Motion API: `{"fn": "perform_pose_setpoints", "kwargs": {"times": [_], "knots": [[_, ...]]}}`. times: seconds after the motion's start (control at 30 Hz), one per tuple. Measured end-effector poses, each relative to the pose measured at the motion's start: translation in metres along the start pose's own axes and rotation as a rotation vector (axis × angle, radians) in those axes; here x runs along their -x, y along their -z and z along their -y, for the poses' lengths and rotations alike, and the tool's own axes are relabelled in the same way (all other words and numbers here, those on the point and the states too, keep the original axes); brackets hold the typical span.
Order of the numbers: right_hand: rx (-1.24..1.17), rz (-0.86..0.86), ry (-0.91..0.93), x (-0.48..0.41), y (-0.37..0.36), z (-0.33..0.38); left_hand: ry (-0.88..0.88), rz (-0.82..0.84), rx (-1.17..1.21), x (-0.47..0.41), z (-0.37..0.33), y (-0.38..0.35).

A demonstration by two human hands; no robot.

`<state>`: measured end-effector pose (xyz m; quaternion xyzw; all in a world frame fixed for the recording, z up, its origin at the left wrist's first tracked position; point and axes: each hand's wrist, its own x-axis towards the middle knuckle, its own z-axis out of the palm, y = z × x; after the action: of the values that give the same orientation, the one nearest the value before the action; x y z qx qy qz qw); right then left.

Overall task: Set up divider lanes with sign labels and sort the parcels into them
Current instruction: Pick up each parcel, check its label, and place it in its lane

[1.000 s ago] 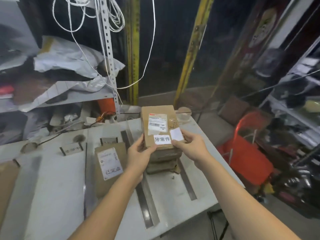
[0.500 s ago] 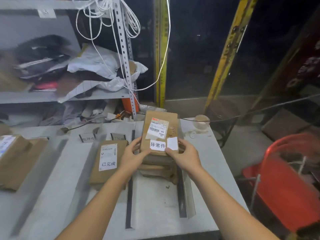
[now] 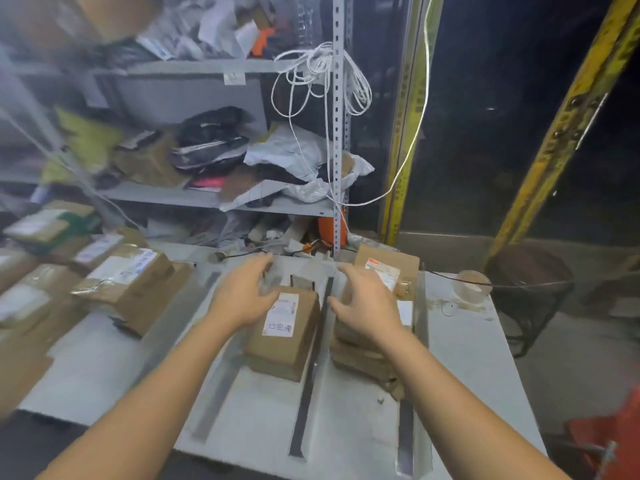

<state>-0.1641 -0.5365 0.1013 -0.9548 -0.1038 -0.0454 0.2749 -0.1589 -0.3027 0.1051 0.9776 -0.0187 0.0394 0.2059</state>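
On the white table [image 3: 464,358] dark divider strips [image 3: 308,386] mark out lanes. A brown parcel [image 3: 287,337] with a white label lies in the middle lane. A stack of brown parcels [image 3: 384,271] fills the right lane. My left hand [image 3: 242,296] hovers with spread fingers over the middle lane, just left of the labelled parcel, and holds nothing. My right hand [image 3: 367,306] hangs above the right stack with loosely bent fingers, also holding nothing. A small sign card [image 3: 302,282] stands at the far end of the middle lane.
A heap of unsorted cardboard parcels [image 3: 124,282] covers the table's left side. Behind stands a grey shelf rack [image 3: 337,133] full of bags, with white cord hanging from it. A tape roll [image 3: 472,287] sits at the far right corner. Something red [image 3: 609,438] stands on the floor at right.
Both hands have let go of the top parcel on the right stack and lifted off it. The left hand has moved left over the middle lane. My view has swung left and up.
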Motion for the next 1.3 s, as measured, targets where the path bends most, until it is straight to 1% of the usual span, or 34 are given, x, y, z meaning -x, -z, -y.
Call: {"fn": "perform_pose_setpoints", "kwargs": {"times": [0.1,0.2,0.37,0.43,0.57,0.77,0.97,1.17,1.3], "knots": [[0.070,0.074,0.092,-0.016,-0.021,0.045,0.035,-0.068,-0.234,0.009,0.038,0.040],[0.110,0.117,0.175,-0.026,-0.046,0.099,0.074,-0.103,-0.356,0.030,0.083,0.080],[0.171,0.168,0.291,-0.039,-0.108,0.205,0.183,-0.104,-0.566,0.065,0.187,0.137],[0.188,0.166,0.315,-0.044,-0.134,0.251,0.225,-0.098,-0.576,0.078,0.234,0.159],[0.217,0.160,0.314,-0.056,-0.176,0.339,0.230,-0.110,-0.567,0.095,0.321,0.205],[0.263,0.169,0.324,-0.081,-0.230,0.445,0.286,-0.130,-0.516,0.106,0.434,0.261],[0.235,0.173,0.324,-0.114,-0.285,0.517,0.300,-0.174,-0.489,0.091,0.519,0.290],[0.126,0.206,0.321,-0.181,-0.363,0.572,0.329,-0.111,-0.465,0.054,0.609,0.296],[0.037,0.245,0.263,-0.236,-0.416,0.604,0.336,-0.064,-0.429,0.017,0.671,0.305]]}}
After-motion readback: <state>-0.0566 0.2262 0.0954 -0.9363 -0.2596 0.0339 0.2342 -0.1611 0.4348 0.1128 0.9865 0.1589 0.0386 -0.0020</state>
